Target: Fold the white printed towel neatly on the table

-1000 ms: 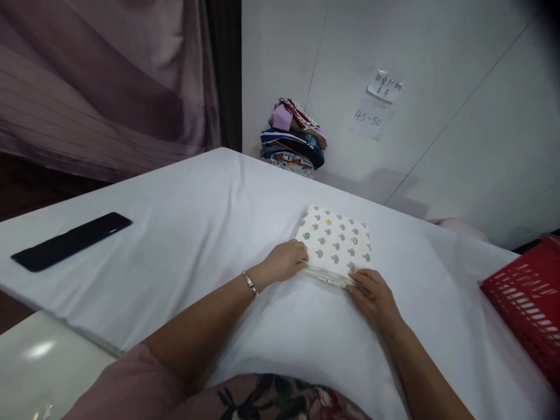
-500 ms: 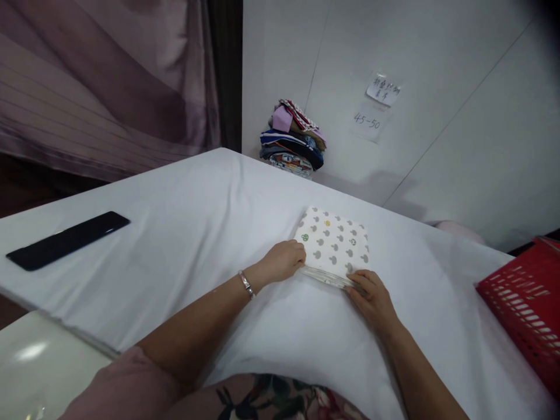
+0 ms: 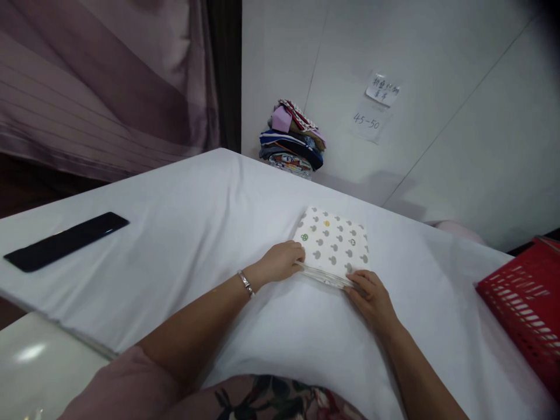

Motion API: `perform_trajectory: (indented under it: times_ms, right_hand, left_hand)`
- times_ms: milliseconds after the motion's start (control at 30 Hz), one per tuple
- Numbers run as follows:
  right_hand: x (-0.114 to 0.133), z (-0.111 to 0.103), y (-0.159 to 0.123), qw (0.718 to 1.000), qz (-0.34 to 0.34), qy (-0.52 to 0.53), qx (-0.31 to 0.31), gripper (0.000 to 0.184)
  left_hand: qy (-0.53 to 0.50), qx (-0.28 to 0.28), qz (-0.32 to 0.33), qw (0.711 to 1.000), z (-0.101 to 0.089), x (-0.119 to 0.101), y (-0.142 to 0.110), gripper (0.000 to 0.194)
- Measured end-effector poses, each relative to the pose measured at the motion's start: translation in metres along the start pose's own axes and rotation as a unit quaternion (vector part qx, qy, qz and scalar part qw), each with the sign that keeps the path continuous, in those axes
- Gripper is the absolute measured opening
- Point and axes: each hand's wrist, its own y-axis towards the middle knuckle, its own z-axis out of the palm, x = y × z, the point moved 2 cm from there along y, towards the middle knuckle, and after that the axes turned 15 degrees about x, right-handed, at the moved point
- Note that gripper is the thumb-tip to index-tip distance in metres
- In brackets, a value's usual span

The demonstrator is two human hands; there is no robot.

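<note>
A folded white cloth with grey mushroom-like prints, plus a few green and yellow ones, lies flat on the white-covered table. Its stacked layers show along the near edge. My left hand grips the near left corner, fingers curled around the edge. At the near right corner, my right hand pinches the layers between thumb and fingers. Which garment or cloth it is, I cannot tell from the folded shape.
A black slab, perhaps a phone, lies on the left of the table. A pile of folded clothes stands at the far edge by the wall. To the right is a red plastic basket. Handwritten papers hang on the wall.
Almost nothing differs. Both hands stay at the near corners of the folded cloth, and the layers at its near edge have shifted very slightly.
</note>
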Motion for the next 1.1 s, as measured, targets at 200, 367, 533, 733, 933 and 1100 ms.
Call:
perform_trajectory:
  times_ms: [200,367,533,733,933,1100]
  right_hand:
    - [0.001,0.000,0.001,1.000,0.000,0.000,-0.003,0.025]
    - [0.000,0.001,0.001,1.000,0.005,-0.006,0.005,0.024]
    - [0.001,0.002,0.002,1.000,-0.010,-0.021,-0.007,0.023]
    - [0.012,-0.010,0.008,0.997,0.022,-0.027,0.073,0.021]
    - [0.044,-0.018,0.027,0.989,-0.034,-0.067,0.131,0.025]
    - [0.071,0.003,0.052,0.985,-0.078,-0.100,0.116,0.023]
  left_hand:
    - [0.003,0.007,-0.007,1.000,0.001,0.001,0.001,0.012]
    - [0.007,0.010,-0.008,1.000,0.003,0.001,0.002,0.016]
    - [-0.006,0.005,-0.004,1.000,0.003,0.001,0.002,0.016]
    - [-0.002,0.001,-0.006,1.000,0.003,0.002,0.002,0.016]
    - [0.000,-0.014,-0.017,1.000,0.003,0.003,0.002,0.009]
    - [-0.014,-0.015,-0.030,0.999,0.002,0.002,0.000,0.008]
